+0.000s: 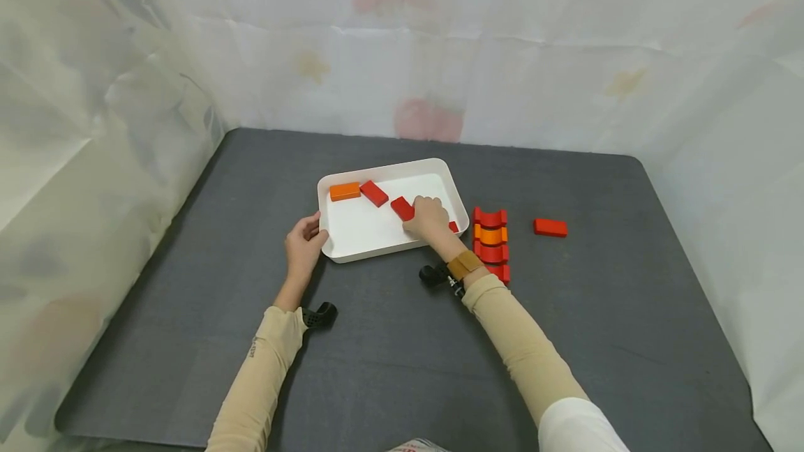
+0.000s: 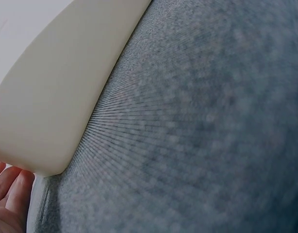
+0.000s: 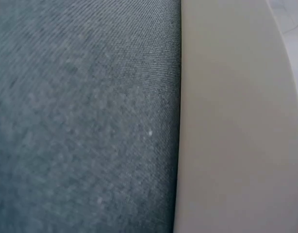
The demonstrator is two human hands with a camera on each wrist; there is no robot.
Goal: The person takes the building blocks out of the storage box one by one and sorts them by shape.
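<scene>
Right hand [image 1: 430, 218] is inside the white tray [image 1: 377, 236], fingers curled down over a red block [image 1: 403, 208] at the tray's middle-right; looks like a grip, but the fingertips are hidden behind the knuckles in the head view. A sliver of another red piece [image 1: 453, 227] shows just past the hand near the right wall. Left hand [image 1: 303, 246] sits at the tray's near-left corner, fingers loosely bent, tips touching the outer wall; the left wrist view shows fingertips [image 2: 8, 187] right against the tray wall [image 2: 52, 97], holding nothing. Also in the tray: 1 orange block [image 1: 345, 191] and 1 red block [image 1: 373, 193], side by side near the far-left corner. Tray sits on a dark grey mat [image 1: 389, 354]. Just right of the tray: a column of 4 arch-shaped pieces [image 1: 490, 243], red, orange, red, red, touching end to end, the nearest partly covered by the right wrist. A lone red block [image 1: 550, 227] lies further right, well apart from the column. The right wrist view shows only mat [image 3: 81, 116] and tray wall [image 3: 236, 121].
</scene>
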